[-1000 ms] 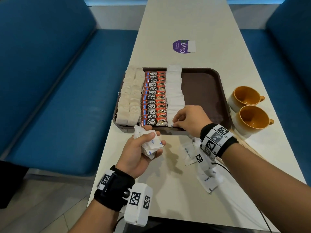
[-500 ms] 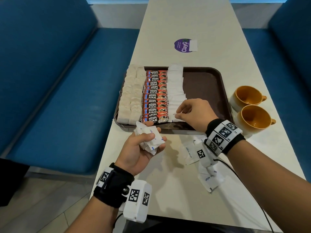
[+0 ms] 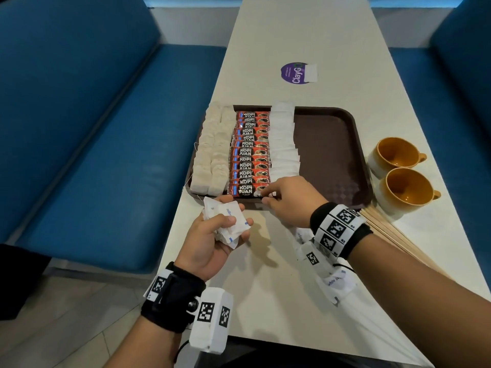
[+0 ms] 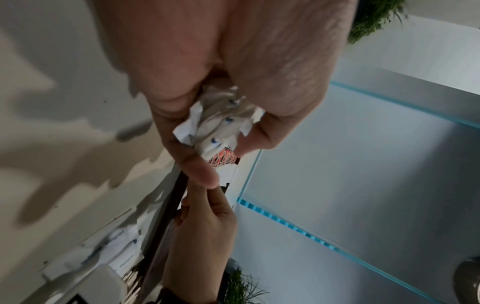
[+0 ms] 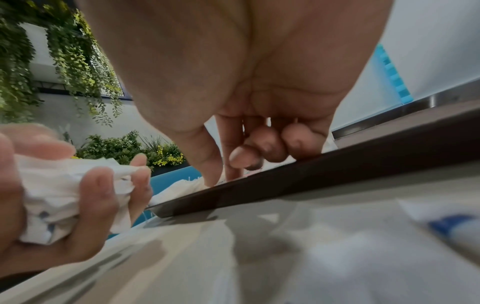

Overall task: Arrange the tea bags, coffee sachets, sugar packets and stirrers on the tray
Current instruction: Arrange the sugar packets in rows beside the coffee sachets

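Note:
A brown tray holds a column of tea bags at its left, a row of red coffee sachets beside them, then a row of white sugar packets. My left hand hovers in front of the tray and grips a bunch of sugar packets, also seen in the left wrist view. My right hand is at the near end of the sugar row. Its thumb and forefinger pinch down on a white packet at the tray's front rim, with the other fingers curled. Wooden stirrers lie on the table to the right.
Loose sugar packets lie on the table under my right wrist. Two yellow-lined cups stand right of the tray. A purple sticker sits further up the table. Blue benches flank both sides. The tray's right half is bare.
My right hand went a little up the sugar row, then came back down and left to the row's near end. My left hand kept its bunch and stayed put.

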Demonstrator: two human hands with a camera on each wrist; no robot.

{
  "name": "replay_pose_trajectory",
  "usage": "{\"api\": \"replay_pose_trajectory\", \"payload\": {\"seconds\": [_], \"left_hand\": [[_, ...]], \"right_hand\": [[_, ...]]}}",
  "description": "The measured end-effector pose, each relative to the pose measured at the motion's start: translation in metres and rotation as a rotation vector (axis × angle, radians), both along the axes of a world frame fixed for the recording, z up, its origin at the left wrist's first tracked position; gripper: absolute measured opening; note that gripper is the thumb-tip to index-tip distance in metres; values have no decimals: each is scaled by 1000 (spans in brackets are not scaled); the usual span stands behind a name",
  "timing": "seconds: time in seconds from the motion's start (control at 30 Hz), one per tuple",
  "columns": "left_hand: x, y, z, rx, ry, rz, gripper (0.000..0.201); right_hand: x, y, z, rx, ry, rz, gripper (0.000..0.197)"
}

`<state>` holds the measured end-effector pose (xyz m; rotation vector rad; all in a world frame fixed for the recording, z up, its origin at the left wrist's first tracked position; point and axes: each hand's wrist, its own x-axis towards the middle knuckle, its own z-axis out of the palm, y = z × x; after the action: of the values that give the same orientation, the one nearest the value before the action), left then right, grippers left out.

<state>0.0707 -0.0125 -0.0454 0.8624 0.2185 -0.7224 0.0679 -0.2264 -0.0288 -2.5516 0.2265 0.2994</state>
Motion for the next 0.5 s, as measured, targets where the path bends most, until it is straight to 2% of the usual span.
{"api": "replay_pose_trajectory", "payload": {"seconds": [0.27,0.37,0.5], "left_hand": [[4,-1,0,-5,12,16,42],[4,-1,2,-9,18,11,40],[3,0,3,-10,29,10,40]], "right_hand": [[-1,1,1,23,-19,-8,22],[-1,-6,3,58,-87,-23,17],[-1,-30,2,-39,-142,-62,17]]}}
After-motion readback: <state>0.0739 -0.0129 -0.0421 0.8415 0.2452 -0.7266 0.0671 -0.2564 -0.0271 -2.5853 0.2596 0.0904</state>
